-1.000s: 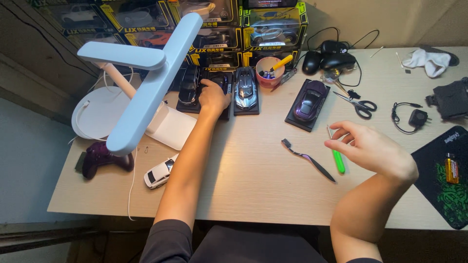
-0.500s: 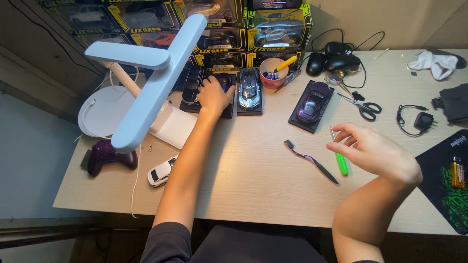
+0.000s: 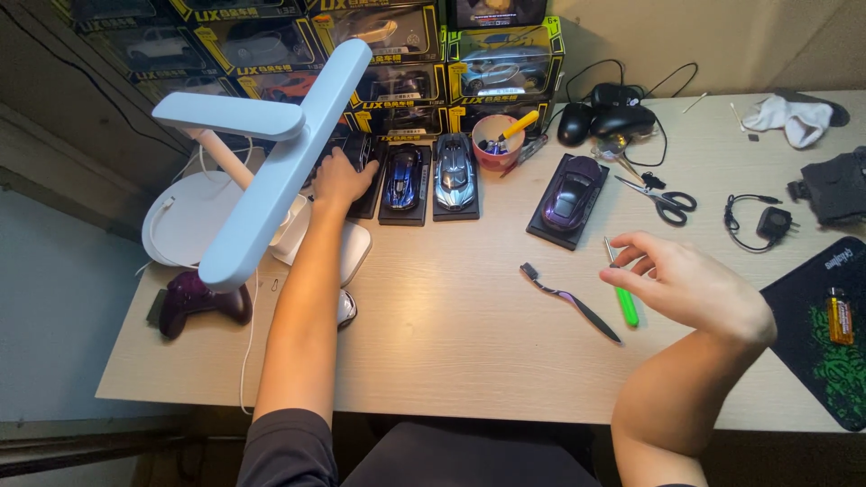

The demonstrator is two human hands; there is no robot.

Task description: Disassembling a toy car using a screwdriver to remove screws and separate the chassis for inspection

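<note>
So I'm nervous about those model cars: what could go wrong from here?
The left hand reaches under the white lamp; lifting the arm might knock it. Pulling the black display base could nudge the blue car beside it. The right hand hovers over the green tool and may flick it away.

Wooden desk (image 3: pixel 469 361) with 3 model cars (image 3: pixel 456 176), toothbrush (image 3: pixel 568 300), scissors (image 3: pixel 663 200).

worktop (image 3: pixel 469 343) pale wood grain | lamp (image 3: pixel 271 171) light blue | model cars: blue (image 3: pixel 402 177), silver-blue (image 3: pixel 456 171), purple (image 3: pixel 570 191) | cup (image 3: pixel 494 155) pink | pen (image 3: pixel 624 302) green | mat (image 3: pixel 816 343) black, green pattern | controller (image 3: pixel 194 298) dark purple
</note>
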